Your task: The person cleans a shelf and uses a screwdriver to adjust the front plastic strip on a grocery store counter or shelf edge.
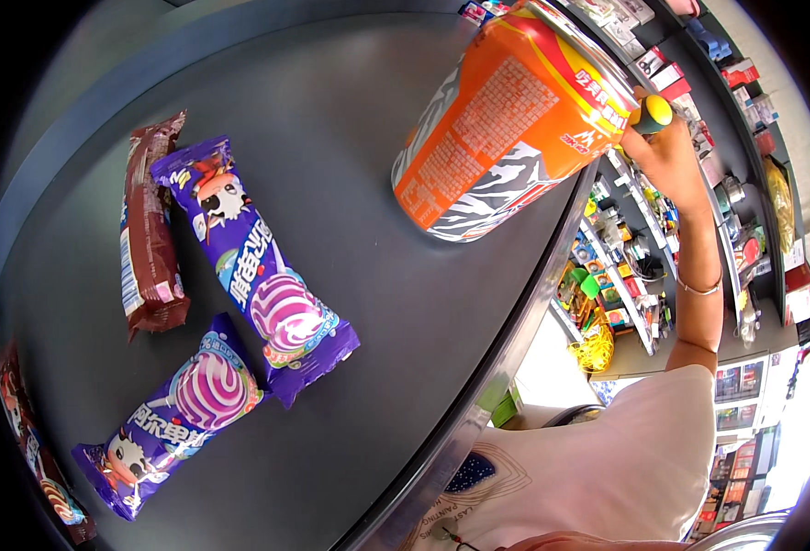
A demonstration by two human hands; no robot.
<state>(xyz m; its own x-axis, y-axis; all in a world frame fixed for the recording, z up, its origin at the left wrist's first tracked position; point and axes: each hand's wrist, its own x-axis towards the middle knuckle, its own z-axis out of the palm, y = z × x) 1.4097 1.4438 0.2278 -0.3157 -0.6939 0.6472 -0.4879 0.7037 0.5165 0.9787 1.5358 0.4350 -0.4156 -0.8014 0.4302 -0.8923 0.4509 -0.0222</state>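
My right hand, with a thin bracelet at the wrist, is closed around a handle with a yellow end and a dark body. An orange instant-noodle cup with grey mountain shapes rests on the dark counter and hides some of my fingertips. Whether the hand touches the cup I cannot tell. Two purple candy packets lie left of the cup. A brown packet touches the upper purple one. My left hand is out of view.
Another brown packet lies at the far left. The counter's shiny edge curves between the packets and my white shirt. Beyond it, to the right, are shelves full of small goods. A coloured packet shows behind the cup.
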